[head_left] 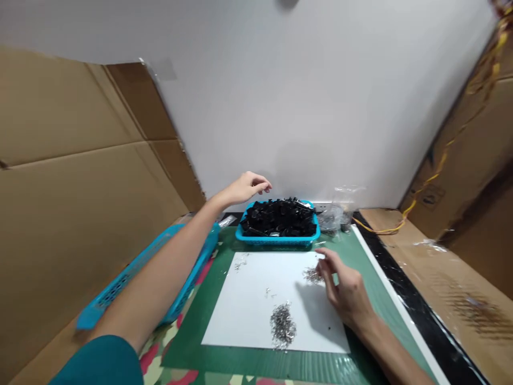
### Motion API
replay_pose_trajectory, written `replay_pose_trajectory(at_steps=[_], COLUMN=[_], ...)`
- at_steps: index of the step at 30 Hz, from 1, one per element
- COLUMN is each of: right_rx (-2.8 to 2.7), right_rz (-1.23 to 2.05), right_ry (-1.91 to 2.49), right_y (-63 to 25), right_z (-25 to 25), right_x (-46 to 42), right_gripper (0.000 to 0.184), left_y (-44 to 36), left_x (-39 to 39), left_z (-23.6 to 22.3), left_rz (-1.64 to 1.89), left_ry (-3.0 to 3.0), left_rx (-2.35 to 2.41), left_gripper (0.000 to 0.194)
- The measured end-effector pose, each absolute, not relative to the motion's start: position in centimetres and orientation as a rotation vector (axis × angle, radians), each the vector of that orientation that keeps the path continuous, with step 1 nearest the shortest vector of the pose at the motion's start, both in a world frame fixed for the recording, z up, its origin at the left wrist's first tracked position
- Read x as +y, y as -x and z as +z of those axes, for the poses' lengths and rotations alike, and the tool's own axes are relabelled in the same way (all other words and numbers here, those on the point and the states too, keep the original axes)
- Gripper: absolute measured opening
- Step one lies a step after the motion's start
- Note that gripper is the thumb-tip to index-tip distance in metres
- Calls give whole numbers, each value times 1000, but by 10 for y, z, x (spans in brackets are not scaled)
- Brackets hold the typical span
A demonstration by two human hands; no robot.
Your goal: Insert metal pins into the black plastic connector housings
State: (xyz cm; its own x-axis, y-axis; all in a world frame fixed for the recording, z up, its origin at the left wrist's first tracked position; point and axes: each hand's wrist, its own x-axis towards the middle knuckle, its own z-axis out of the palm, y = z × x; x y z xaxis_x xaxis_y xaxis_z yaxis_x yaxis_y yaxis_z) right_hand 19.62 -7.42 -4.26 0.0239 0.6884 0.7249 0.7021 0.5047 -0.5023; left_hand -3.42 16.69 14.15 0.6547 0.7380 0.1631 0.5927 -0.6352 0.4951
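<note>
Looking from the head camera, one sees both bare hands over a work place beside a pale wall (pixel 260 107). The left hand (pixel 246 187) hangs in the air close to the left rear corner of a blue plastic basket (pixel 276 240), which is heaped with black plastic parts (pixel 280 216). Its fingers are bent toward the thumb, but I cannot tell if they pinch something.

The right hand (pixel 347 283) is curved over the right side of a white sheet (pixel 240 310), its fingertips just beside a small heap of metal pieces (pixel 311 275). Whether these fingers are pressed together on a piece, I cannot tell either.

A larger pile of metal pieces (pixel 282 325) lies at the near edge of the sheet, and some loose pieces (pixel 240 263) are scattered in its far left corner. The sheet rests on a green mat (pixel 188 331), in front of the basket.

On the left, a second blue basket (pixel 208 243) stands partly hidden behind the left forearm. Clear plastic bags (pixel 332 216) are to the right of the filled basket, and a yellow cable (pixel 409 207) comes down along the cardboard (pixel 473 176) on the right.
</note>
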Motion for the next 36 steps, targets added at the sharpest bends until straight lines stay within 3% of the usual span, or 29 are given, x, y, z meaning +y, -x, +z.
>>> replay_pose_trajectory(at_steps=[6, 10, 13, 19, 26, 33, 36], right_rx=[-1828, -1888, -1891, -1858, -1674, -1805, -1952], right_rz=[-131, -35, 156, 346, 324, 417, 530], right_ry=[1111, 1121, 1133, 1249, 1472, 1697, 1723], right_y=[-203, -202, -197, -197, -216, -225, -219], right_z=[-50, -55, -56, -58, -41, -37, -41], right_x=[-84, -85, -86, -85, -85, -79, -77], right_gripper=[24, 25, 25, 30, 33, 30, 28], left_y=[171, 245, 273, 280, 269, 233, 207], left_x=[133, 102, 83, 75, 85, 72, 61], left_z=[147, 116, 87, 48, 47, 75, 84], left_rz=[331, 133, 22, -84, -68, 267, 544], left_ry=[-2375, -2252, -2181, -2152, -2261, -2432, -2477], left_rx=[1440, 1668, 1767, 1835, 1870, 1914, 1876], left_gripper=[33, 22, 24, 33, 14, 36, 34])
